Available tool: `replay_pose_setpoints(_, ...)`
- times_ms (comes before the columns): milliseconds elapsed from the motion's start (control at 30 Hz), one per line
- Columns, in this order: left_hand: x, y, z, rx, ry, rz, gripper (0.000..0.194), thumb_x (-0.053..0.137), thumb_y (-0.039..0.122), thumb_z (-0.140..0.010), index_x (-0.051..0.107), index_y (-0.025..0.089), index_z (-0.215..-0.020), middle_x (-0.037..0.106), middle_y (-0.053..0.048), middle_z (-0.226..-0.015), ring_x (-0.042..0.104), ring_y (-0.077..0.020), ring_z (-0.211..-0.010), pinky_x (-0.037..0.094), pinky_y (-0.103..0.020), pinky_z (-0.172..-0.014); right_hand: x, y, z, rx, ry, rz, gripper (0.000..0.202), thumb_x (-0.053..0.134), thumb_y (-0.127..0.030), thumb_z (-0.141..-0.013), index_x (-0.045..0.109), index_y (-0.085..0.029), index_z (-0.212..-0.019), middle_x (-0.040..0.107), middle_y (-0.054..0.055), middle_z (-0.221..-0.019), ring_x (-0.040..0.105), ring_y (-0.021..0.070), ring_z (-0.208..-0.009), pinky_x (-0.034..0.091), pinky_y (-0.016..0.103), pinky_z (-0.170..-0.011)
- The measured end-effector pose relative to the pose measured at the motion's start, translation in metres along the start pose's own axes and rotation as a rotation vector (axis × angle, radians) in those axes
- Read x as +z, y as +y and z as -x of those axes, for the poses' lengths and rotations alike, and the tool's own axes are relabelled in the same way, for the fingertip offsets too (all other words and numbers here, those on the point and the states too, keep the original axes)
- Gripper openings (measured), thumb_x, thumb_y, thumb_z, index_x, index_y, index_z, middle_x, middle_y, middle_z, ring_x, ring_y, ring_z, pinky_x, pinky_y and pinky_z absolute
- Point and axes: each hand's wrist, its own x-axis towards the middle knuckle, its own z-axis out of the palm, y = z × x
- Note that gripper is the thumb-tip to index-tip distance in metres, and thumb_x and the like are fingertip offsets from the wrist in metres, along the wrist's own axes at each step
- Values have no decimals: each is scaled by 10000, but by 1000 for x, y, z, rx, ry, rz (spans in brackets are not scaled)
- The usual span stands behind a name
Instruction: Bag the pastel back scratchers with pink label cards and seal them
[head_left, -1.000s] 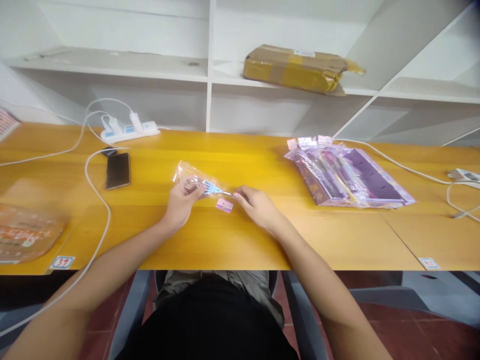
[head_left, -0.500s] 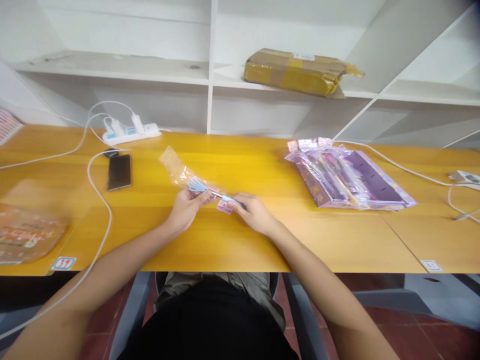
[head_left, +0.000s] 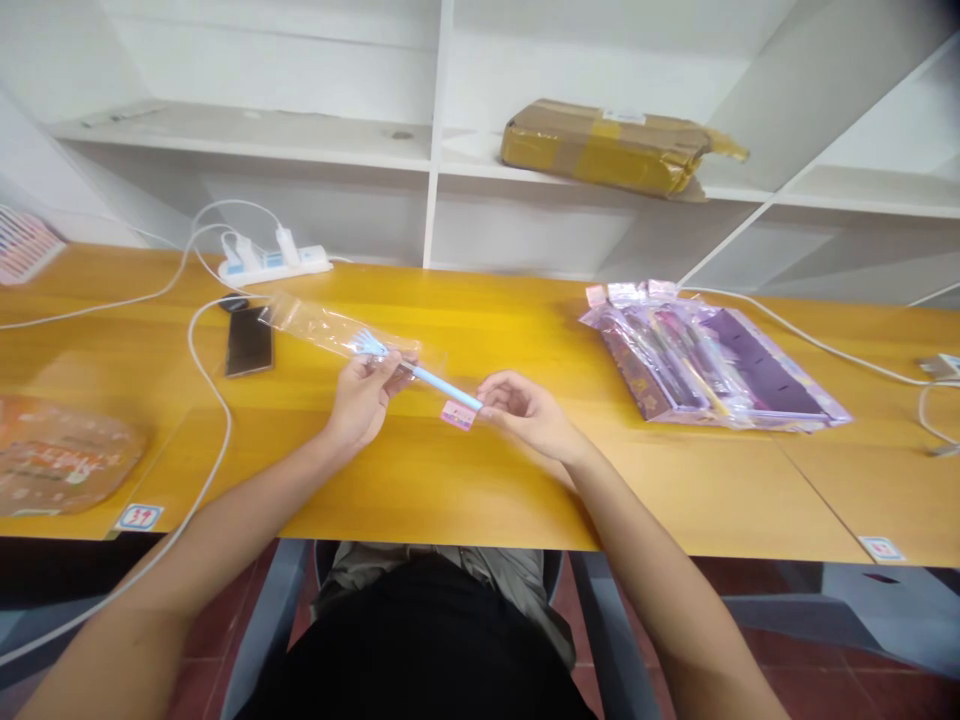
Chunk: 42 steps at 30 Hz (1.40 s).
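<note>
A light blue back scratcher (head_left: 442, 386) with a claw-like head lies slantwise between my hands, above the table. My left hand (head_left: 361, 400) is closed round its shaft just below the head. A clear plastic bag (head_left: 311, 325) stretches out to the upper left, around the head. My right hand (head_left: 529, 412) pinches the far end of the blue handle between thumb and fingertips, with the other fingers curled. A small pink label (head_left: 458, 415) hangs beside the handle end. To the right, a purple tray (head_left: 772, 350) holds several long items in clear wrappers.
A phone (head_left: 250, 342) lies left of the bag, near a white power strip (head_left: 277, 265) with plugs. A white cable (head_left: 217, 390) crosses the table's left side. An orange package (head_left: 67, 455) lies at far left; a taped cardboard box (head_left: 600, 150) rests on the shelf.
My right hand has shifted from gripping round the handle to its end, baring more of the blue handle. The plastic bag and scratcher head have moved left. The view has shifted slightly.
</note>
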Motion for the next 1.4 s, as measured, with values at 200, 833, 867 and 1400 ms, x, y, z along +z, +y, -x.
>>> replay_pose_setpoints(200,3,-7,7,-91,-104,-6,417,980,428,-764,714,155,-933,829,-71,-1001,797,-218,-990,666,-354,-899,6,3,-1,24,16,-91,374,958,-423,-786,659,-228,-896,720,15,-873,702,163,-764,597,320,-711)
replay_pose_setpoints(833,4,-21,22,-234,-287,-186,495,933,503,-810,687,139,-1039,753,-39,-880,718,-150,-747,619,-297,-740,6,14,1,-323,-148,350,747,965,-421,-811,582,-311,-1443,556,63,-1230,632,150,-824,600,357,-776)
replay_pose_setpoints(867,4,-20,21,-241,-299,-200,509,928,514,-815,677,143,-1057,757,-43,-898,724,-153,-749,620,-301,-741,4,12,1,-364,-144,394,555,905,-380,-887,653,-306,-1375,548,67,-1222,628,152,-837,599,357,-775)
replay_pose_setpoints(1400,8,-26,47,-192,-698,-398,685,791,475,-965,475,238,-1525,671,-71,-1127,717,-159,-818,626,-305,-700,18,1,0,-427,-15,429,173,753,-358,-1012,687,-227,-920,582,46,-989,572,171,-818,528,328,-709)
